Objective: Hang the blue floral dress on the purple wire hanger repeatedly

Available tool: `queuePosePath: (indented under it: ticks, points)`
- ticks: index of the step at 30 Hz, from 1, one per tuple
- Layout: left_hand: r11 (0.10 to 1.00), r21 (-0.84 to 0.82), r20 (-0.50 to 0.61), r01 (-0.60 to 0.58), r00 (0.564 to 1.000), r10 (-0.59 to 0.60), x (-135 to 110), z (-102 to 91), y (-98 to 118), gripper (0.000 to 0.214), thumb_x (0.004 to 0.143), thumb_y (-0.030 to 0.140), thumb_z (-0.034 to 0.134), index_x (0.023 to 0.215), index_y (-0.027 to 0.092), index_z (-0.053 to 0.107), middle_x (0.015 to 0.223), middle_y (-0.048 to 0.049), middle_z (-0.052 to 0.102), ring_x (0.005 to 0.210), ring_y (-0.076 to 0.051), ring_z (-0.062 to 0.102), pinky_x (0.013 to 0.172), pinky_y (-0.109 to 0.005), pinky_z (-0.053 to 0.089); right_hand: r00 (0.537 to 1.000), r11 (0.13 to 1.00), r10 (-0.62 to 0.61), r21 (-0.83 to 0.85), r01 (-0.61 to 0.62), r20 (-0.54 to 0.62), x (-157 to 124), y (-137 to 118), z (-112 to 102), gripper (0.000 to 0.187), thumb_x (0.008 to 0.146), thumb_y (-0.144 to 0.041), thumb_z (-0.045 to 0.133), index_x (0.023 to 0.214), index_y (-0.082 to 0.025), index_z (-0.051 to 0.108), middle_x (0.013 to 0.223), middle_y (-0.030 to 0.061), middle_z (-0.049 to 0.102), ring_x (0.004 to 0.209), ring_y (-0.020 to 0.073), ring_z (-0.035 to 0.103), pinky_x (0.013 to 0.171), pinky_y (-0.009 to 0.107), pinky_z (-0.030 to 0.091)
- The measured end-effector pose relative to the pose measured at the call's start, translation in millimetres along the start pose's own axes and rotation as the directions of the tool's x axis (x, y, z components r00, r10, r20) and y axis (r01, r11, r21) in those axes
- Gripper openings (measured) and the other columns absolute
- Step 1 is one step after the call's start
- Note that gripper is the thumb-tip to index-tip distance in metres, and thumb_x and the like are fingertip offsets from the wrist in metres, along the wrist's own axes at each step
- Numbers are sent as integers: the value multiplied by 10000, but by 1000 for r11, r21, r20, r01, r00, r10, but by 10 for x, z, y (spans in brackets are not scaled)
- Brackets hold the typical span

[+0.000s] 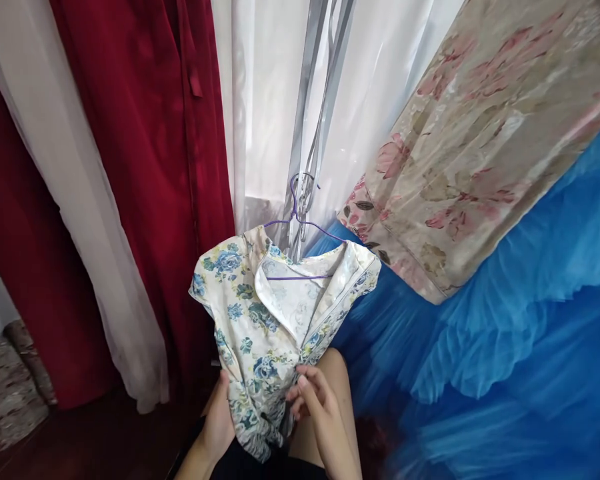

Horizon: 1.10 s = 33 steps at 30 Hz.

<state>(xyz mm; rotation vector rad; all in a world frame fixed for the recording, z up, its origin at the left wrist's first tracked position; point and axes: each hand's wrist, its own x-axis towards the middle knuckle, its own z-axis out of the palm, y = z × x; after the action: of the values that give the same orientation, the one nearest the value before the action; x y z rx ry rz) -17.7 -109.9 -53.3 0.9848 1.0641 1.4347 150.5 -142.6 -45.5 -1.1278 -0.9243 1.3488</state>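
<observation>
A white dress [260, 320] with blue, green and yellow flowers hangs on a thin purple hanger [294, 212] in front of me. Its neck opening is unzipped into a V, the two edges folded outward and the pale lining [293, 297] showing. My left hand [217, 423] holds the dress by its left side, low down, thumb in front and fingers hidden behind the cloth. At the lower end of the V, my right hand [320, 403] has thumb and forefinger close together against the dress. What lies between those fingertips is too small to tell. The gathered lower part lies over my lap.
Behind the hanger fall white cloth [265, 87] and grey ribbons [307, 100]. Dark red garments [145, 133] hang at the left with a sheer pale panel [95, 200]. To the right are a beige floral garment [460, 167] and a full blue tulle skirt [480, 353].
</observation>
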Motion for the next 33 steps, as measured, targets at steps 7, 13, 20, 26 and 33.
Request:
queuePosePath:
  ticks: [7,13,20,26,33]
  points:
    - [982,-49,56,180,983,-177,-16,32,-217,643,696,525,828,1229,189,700,1205,-127,743,1253,-364,630,1115,-498,476,977,955,-213,-211,210,9,366,-374,214,487,910,-572,633,621,-199,510,569,-19,462,559,141,421,558,272,326]
    - [924,288,-438,-253,823,362,79,-175,-369,525,825,429,740,1268,238,533,1286,-126,612,1231,-329,589,1096,-515,452,966,988,-152,-18,152,-210,242,-221,130,458,786,-598,731,651,-177,613,504,-21,480,482,111,325,505,260,235]
    - [787,467,219,-403,915,339,83,285,-100,318,887,234,623,1201,255,574,1098,-80,682,1008,-252,667,888,-379,543,985,988,-152,-22,151,-83,117,-199,242,380,806,-487,729,626,-168,626,488,-16,513,478,113,386,505,256,278]
    - [785,468,232,-407,913,335,229,425,-39,215,942,306,534,748,217,514,709,-5,597,690,-181,592,686,-284,477,980,980,-197,-21,197,-8,542,-725,444,381,818,-433,686,558,-169,596,439,-11,521,419,84,327,448,247,216]
    - [735,539,292,-412,910,296,271,381,-289,236,939,299,542,725,212,497,706,-2,577,682,-180,597,683,-277,468,918,909,-395,137,393,-12,1319,-1959,771,250,663,-382,745,635,-147,665,478,-36,547,391,53,282,417,250,167]
